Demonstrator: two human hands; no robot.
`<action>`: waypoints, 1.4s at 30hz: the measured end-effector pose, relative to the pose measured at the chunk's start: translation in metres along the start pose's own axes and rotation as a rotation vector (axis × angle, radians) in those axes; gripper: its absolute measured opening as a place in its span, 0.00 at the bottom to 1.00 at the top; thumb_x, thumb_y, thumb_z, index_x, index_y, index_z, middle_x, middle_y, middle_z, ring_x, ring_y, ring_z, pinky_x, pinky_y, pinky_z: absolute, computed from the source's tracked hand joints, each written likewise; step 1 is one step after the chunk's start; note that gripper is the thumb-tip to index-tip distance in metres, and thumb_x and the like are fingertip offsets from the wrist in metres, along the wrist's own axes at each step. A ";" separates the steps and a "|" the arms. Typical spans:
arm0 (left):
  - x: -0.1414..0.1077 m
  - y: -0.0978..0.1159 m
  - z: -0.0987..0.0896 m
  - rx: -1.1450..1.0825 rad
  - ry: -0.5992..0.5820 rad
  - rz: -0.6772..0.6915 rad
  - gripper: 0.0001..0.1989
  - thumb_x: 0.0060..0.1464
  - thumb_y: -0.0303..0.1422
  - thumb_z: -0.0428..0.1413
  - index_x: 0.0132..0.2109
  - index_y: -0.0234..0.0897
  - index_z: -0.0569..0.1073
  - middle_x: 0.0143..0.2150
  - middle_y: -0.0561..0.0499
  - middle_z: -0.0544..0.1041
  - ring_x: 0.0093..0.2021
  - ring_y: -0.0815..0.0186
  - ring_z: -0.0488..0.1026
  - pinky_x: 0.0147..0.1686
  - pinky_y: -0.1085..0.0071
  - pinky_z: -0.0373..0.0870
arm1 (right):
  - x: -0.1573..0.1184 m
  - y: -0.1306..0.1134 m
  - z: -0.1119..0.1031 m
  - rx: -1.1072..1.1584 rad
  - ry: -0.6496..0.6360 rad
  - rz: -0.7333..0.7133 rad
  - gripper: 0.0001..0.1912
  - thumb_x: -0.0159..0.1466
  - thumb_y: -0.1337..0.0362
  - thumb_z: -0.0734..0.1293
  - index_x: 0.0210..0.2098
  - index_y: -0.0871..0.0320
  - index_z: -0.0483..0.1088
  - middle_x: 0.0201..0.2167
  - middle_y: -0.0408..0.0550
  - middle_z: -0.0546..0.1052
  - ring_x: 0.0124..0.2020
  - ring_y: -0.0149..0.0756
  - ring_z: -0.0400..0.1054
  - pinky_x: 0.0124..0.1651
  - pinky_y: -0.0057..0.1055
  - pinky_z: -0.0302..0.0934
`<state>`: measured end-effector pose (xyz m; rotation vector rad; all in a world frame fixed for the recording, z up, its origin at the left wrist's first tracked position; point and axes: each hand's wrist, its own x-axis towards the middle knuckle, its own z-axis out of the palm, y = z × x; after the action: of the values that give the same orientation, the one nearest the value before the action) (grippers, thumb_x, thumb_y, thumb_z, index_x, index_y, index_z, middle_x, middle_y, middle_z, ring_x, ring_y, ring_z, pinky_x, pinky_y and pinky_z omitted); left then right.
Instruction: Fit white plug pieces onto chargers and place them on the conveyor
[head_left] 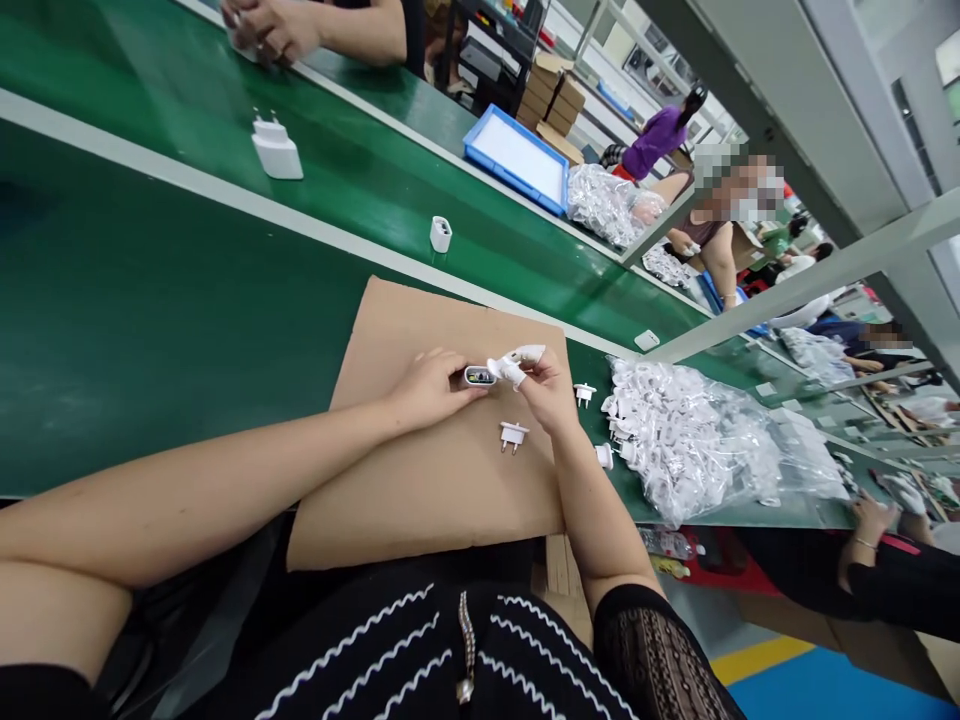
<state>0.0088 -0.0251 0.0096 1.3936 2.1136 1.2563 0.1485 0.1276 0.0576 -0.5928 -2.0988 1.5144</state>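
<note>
Over a brown cardboard sheet [427, 490], my left hand [431, 390] grips a white charger housing [478, 376]. Its open end faces me and some inner parts show. My right hand [546, 388], with white finger covers, is pinched beside the housing's right edge. Something small and white may be between those fingertips, but it blends with the covers. A white two-pin plug cap [513, 435] lies on the cardboard below my right hand. Another plug cap [583, 393] rests on the green bench just right of that hand.
A clear bag of white plug parts [690, 440] lies at right. On the green conveyor belt [360, 180] stand a finished-looking charger [276, 148], a white housing [441, 234] and another white piece [646, 341]. Across it are a blue tray [517, 160] and a co-worker's hands [274, 30].
</note>
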 end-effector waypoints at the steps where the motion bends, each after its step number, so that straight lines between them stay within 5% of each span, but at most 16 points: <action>1: 0.000 -0.001 0.000 0.001 -0.001 0.003 0.16 0.58 0.45 0.62 0.49 0.43 0.80 0.44 0.47 0.82 0.48 0.51 0.75 0.51 0.55 0.66 | 0.001 -0.002 0.002 -0.009 -0.013 0.002 0.16 0.55 0.51 0.78 0.36 0.53 0.76 0.42 0.48 0.80 0.43 0.39 0.75 0.52 0.41 0.72; 7: 0.002 -0.002 -0.004 0.033 0.000 -0.016 0.14 0.56 0.46 0.64 0.37 0.40 0.78 0.38 0.46 0.80 0.45 0.51 0.74 0.48 0.56 0.66 | -0.002 -0.018 0.012 -0.192 -0.067 -0.019 0.14 0.60 0.54 0.75 0.43 0.52 0.79 0.44 0.47 0.82 0.45 0.40 0.75 0.56 0.42 0.71; 12: 0.002 -0.002 -0.005 -0.016 -0.001 -0.001 0.12 0.56 0.44 0.64 0.41 0.41 0.79 0.40 0.47 0.81 0.47 0.50 0.75 0.51 0.55 0.66 | 0.001 -0.018 0.016 -0.190 -0.060 -0.039 0.17 0.62 0.51 0.74 0.46 0.53 0.78 0.45 0.49 0.81 0.44 0.40 0.75 0.53 0.40 0.71; 20: 0.002 -0.003 -0.004 -0.003 0.012 0.008 0.12 0.55 0.44 0.64 0.40 0.40 0.80 0.40 0.46 0.81 0.48 0.49 0.75 0.51 0.53 0.66 | 0.000 -0.019 0.005 -0.181 -0.071 -0.036 0.19 0.58 0.56 0.75 0.48 0.52 0.76 0.45 0.47 0.76 0.30 0.29 0.67 0.34 0.31 0.67; 25: 0.002 -0.005 -0.003 -0.010 0.009 0.007 0.12 0.53 0.42 0.64 0.43 0.42 0.81 0.41 0.47 0.82 0.48 0.49 0.75 0.52 0.54 0.67 | 0.003 -0.023 0.001 -0.135 -0.217 -0.004 0.15 0.58 0.55 0.75 0.42 0.53 0.78 0.41 0.47 0.77 0.34 0.34 0.70 0.39 0.35 0.69; 28: 0.002 -0.005 -0.003 -0.019 0.008 0.018 0.12 0.54 0.42 0.63 0.43 0.42 0.81 0.41 0.47 0.82 0.47 0.50 0.75 0.52 0.54 0.67 | 0.007 -0.029 0.003 -0.352 -0.243 -0.118 0.11 0.59 0.61 0.74 0.42 0.53 0.79 0.40 0.47 0.74 0.37 0.36 0.69 0.44 0.37 0.69; 32: 0.002 -0.003 -0.006 0.004 -0.004 0.028 0.10 0.55 0.42 0.62 0.37 0.41 0.79 0.37 0.47 0.81 0.43 0.52 0.75 0.48 0.56 0.67 | 0.010 -0.035 0.009 -0.685 -0.287 -0.295 0.11 0.60 0.73 0.65 0.36 0.56 0.78 0.32 0.45 0.69 0.33 0.35 0.63 0.39 0.33 0.62; 36: 0.002 -0.003 -0.007 -0.005 0.002 0.042 0.10 0.56 0.42 0.62 0.37 0.40 0.78 0.37 0.48 0.80 0.42 0.54 0.75 0.46 0.58 0.66 | 0.015 -0.041 0.017 -0.908 -0.357 -0.346 0.11 0.57 0.78 0.61 0.27 0.57 0.71 0.30 0.45 0.65 0.31 0.34 0.58 0.35 0.31 0.53; 42: 0.004 -0.005 -0.005 0.027 0.003 0.027 0.13 0.57 0.42 0.62 0.31 0.39 0.74 0.34 0.48 0.79 0.40 0.55 0.74 0.41 0.61 0.64 | 0.020 -0.059 0.020 -1.051 -0.431 -0.387 0.15 0.56 0.81 0.58 0.28 0.59 0.71 0.31 0.46 0.63 0.34 0.37 0.58 0.35 0.31 0.49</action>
<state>0.0008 -0.0252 0.0095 1.4371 2.1277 1.2448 0.1164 0.1069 0.1113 -0.1413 -3.0556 0.2390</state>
